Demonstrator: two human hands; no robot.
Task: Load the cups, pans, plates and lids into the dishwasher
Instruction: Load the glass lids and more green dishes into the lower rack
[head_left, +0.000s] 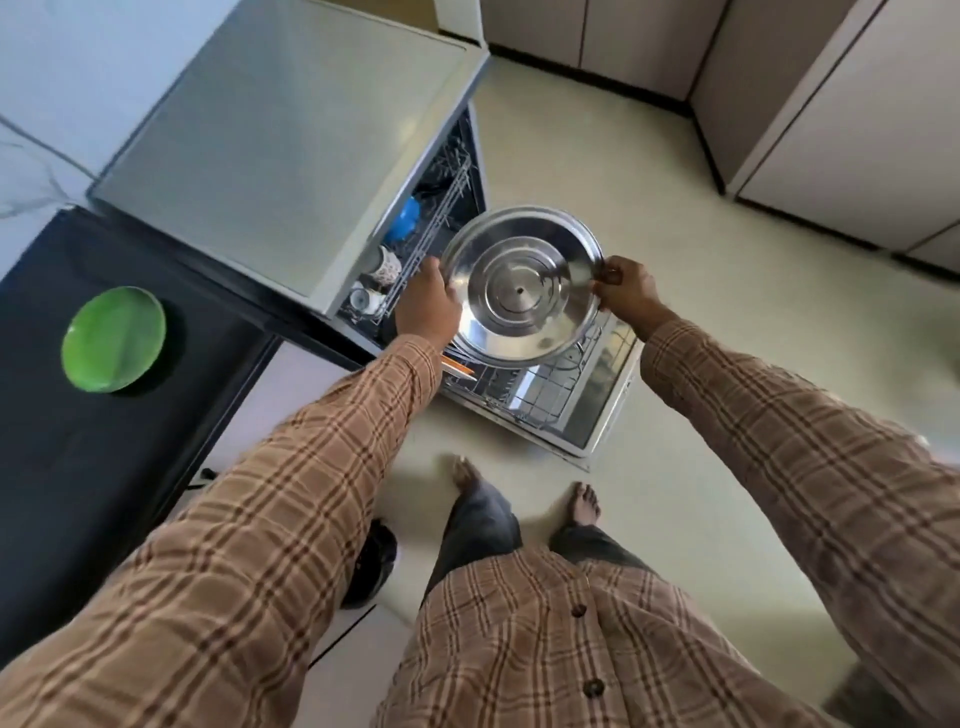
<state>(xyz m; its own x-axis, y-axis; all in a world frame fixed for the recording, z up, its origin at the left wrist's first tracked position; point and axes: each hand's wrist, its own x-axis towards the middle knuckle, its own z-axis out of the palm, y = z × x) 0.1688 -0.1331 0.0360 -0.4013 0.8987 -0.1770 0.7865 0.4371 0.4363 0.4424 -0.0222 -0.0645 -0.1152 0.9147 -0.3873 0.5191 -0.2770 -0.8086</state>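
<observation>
A large round steel lid (522, 288) hangs tilted over the pulled-out lower rack (540, 395) of the open dishwasher (291, 156). My left hand (427, 304) grips its left rim and my right hand (621, 286) pinches its right rim. In the upper rack (441, 208) I see a blue cup (404, 218), a patterned mug (387, 266) and a white cup (363, 300). An orange-edged plate (460, 370) stands in the lower rack by my left wrist. A green plate (113, 339) lies on the black counter (78, 441) at the left.
The dishwasher door (602, 415) lies open on the floor in front of my bare feet (586, 504). Beige cabinets (831, 104) line the far right. The pale floor (675, 208) stretches between them and the dishwasher.
</observation>
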